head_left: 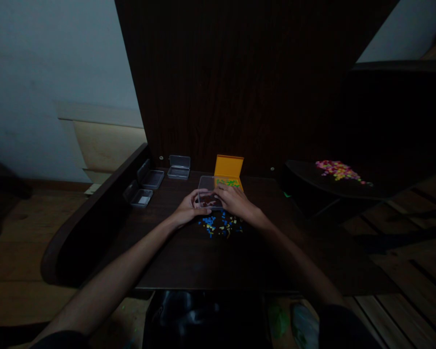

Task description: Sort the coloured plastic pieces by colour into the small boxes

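My left hand (189, 209) grips the near left side of a clear plastic box (206, 184), its lid raised at the back. My right hand (235, 199) lies over the box's right side, fingers bent down at its rim; whether they pinch a small piece is too dark to tell. Some small dark bits show inside the box. Just below the hands, small blue and yellow pieces (218, 224) lie scattered on the dark wooden table (189, 261). Right behind my right hand stands an open orange box (228, 166) with green pieces in it.
Open clear boxes stand at the left: one at the back (179, 167), one by the side panel (153, 179), and one holding something white (140, 198). A pile of pink and yellow pieces (337, 170) lies on a dark ledge at right. A tall dark panel (240, 87) rises behind.
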Demonstrator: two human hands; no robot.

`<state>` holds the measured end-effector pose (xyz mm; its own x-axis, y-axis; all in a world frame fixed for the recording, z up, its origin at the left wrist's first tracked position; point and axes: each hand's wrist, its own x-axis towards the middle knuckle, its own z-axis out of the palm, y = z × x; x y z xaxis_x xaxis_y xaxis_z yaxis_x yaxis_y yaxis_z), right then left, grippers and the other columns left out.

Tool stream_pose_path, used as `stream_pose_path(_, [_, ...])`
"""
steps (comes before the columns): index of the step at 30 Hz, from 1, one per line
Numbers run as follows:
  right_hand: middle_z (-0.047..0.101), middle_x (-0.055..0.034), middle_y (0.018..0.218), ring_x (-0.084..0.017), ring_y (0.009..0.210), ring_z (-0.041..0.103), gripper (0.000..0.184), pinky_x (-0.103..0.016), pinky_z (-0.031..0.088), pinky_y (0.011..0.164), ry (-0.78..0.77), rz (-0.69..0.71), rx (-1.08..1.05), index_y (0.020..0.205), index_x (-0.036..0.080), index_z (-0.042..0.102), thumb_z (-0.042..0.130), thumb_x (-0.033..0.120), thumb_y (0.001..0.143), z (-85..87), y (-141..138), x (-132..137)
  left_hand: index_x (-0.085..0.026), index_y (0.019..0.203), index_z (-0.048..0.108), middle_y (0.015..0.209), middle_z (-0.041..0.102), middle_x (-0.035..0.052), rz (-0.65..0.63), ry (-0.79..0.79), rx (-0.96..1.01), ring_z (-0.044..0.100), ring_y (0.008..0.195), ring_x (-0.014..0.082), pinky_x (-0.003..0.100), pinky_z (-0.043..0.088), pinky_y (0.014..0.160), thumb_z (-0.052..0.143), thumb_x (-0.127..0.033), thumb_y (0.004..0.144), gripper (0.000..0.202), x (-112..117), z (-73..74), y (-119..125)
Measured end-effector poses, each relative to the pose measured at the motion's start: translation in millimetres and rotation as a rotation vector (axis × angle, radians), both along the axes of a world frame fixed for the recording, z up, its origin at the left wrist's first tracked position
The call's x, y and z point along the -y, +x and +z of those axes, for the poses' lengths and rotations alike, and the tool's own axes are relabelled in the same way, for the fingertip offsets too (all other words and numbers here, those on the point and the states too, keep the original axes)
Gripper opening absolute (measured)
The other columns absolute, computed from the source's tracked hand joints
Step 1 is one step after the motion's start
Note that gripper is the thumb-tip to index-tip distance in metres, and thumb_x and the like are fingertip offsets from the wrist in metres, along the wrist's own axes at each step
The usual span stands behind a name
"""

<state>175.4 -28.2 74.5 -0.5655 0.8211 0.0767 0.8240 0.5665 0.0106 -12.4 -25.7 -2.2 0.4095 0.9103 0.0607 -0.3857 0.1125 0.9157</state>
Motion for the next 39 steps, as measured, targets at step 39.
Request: stream_pose_path(39, [0.072,-0.0070,0.111,-0.020,0.097,0.067,0.031,-0.033,0.049,0.086,-0.022,0.128,-0.358,0.119,0.020,0.065,0.047,0.019,0.094,-10.5,14.4,1.4,-0.017,0.113,0.057,0.121,0.065,0.0085,0.019,-0.037,-0.001,0.069,0.100,0.0206,0.046,0.047,0.103,0.086,-0.003,0.050,0.071,1.2,0.6,0.5])
